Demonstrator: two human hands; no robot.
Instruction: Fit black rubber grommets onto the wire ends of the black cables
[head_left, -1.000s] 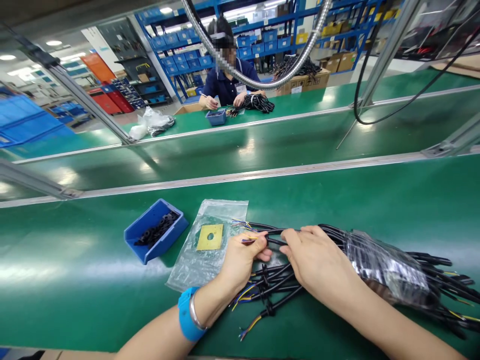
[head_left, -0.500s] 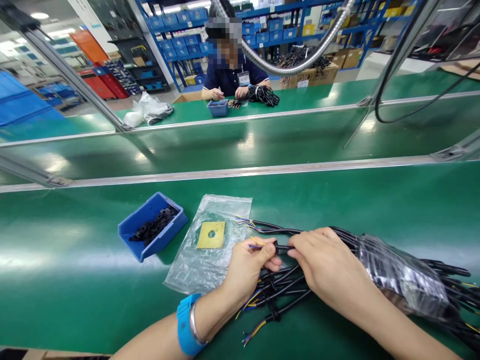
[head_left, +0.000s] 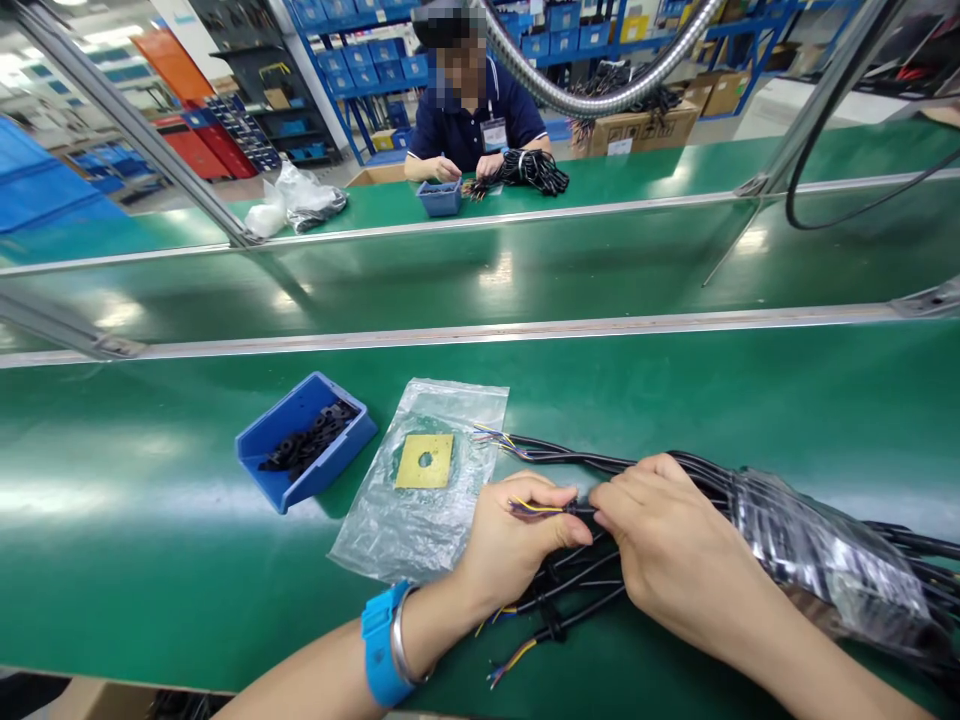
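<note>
Down at the near edge of the green matte table (head_left: 150, 520), the left hand (head_left: 517, 545) has its grip pinched on the stripped end of one thin black cable (head_left: 577, 508) with coloured wire tips, while the right hand (head_left: 675, 550), at three o'clock of it, has its grip closed on the same cable just beside, likely to steady it apart from the rest. That cable belongs to a black cable bundle partly wrapped in clear plastic (head_left: 817, 560), running off toward four o'clock. At ten o'clock of the left hand lies a clear plastic bag with a yellow square card (head_left: 424, 462), and beyond it a blue plastic bin of small black rings (head_left: 304, 440). Bare table spreads at nine o'clock and twelve o'clock, up to the silver metal rail (head_left: 480, 335).
</note>
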